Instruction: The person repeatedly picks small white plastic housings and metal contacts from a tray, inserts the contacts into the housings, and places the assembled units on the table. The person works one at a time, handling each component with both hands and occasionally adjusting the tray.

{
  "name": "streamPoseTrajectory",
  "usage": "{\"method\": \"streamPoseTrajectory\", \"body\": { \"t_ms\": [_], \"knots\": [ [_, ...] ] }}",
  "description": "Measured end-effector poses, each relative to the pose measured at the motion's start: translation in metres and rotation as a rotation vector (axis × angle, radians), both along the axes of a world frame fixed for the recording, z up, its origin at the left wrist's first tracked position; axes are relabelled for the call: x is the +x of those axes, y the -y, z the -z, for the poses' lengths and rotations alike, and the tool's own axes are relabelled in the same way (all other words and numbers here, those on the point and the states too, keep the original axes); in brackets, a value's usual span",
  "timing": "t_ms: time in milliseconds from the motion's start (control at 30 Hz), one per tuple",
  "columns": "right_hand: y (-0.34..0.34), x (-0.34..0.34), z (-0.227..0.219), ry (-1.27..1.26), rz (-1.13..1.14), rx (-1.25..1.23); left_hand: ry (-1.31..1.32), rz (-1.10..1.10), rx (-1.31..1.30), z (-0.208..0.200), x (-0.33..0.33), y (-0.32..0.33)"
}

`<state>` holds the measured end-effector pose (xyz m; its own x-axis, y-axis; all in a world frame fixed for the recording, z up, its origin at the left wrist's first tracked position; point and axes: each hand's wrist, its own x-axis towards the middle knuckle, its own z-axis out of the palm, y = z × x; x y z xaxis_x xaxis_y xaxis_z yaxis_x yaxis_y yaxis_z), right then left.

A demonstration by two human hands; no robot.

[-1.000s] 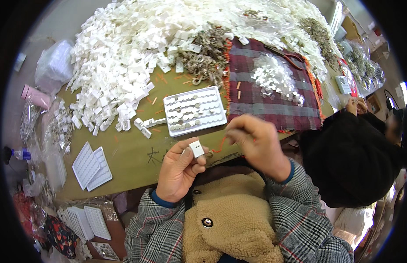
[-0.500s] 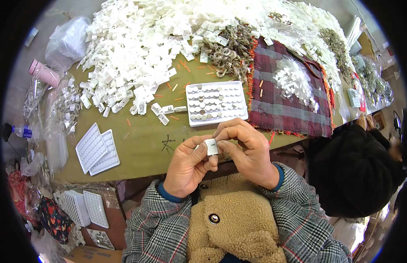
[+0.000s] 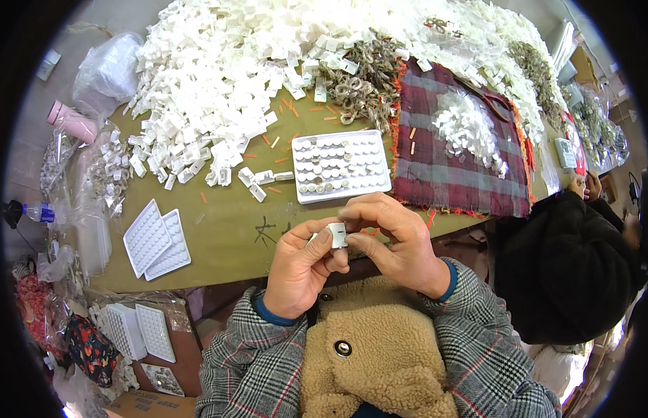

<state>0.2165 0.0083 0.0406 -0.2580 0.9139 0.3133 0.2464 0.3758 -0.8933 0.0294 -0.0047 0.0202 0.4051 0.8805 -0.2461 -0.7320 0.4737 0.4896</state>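
My left hand (image 3: 304, 268) and my right hand (image 3: 393, 237) meet close to my chest, both pinching one small white plastic piece (image 3: 336, 235) between thumbs and fingertips. Just beyond them on the green-brown table (image 3: 226, 230) lies a white tray (image 3: 341, 166) with rows of round pockets, many holding small pieces. Behind it spreads a large heap of white plastic pieces (image 3: 219, 83). A few loose white pieces (image 3: 257, 182) lie left of the tray.
Two empty white trays (image 3: 156, 239) lie at the table's left. A plaid cloth (image 3: 456, 153) with white bits lies right. Brownish rings (image 3: 362, 76) pile behind the tray. A person in black (image 3: 568, 265) sits on my right. More trays (image 3: 139, 331) sit below left.
My hands have drawn together and nearer to my chest around the white piece. The orange strip seen at my right fingers a second ago is no longer visible.
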Motion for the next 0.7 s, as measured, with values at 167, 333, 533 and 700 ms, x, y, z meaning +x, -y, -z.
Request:
{"method": "streamPoseTrajectory", "body": {
  "t_ms": [167, 333, 533, 700],
  "knots": [
    [0.0, -0.005, -0.011, 0.072, -0.026, 0.11, -0.024, 0.034, 0.039, -0.004, -0.001, 0.003],
    [-0.006, -0.024, -0.024, 0.098, -0.03, 0.227, -0.093, 0.001, -0.018, -0.002, -0.002, 0.009],
    [-0.054, -0.038, -0.044, 0.328, -0.197, 0.092, 0.038, -0.164, 0.07, 0.007, -0.021, 0.009],
    [-0.097, -0.067, -0.036, 0.763, -0.214, 0.425, 0.159, -0.139, 0.025, 0.016, -0.033, 0.011]
  ]
}}
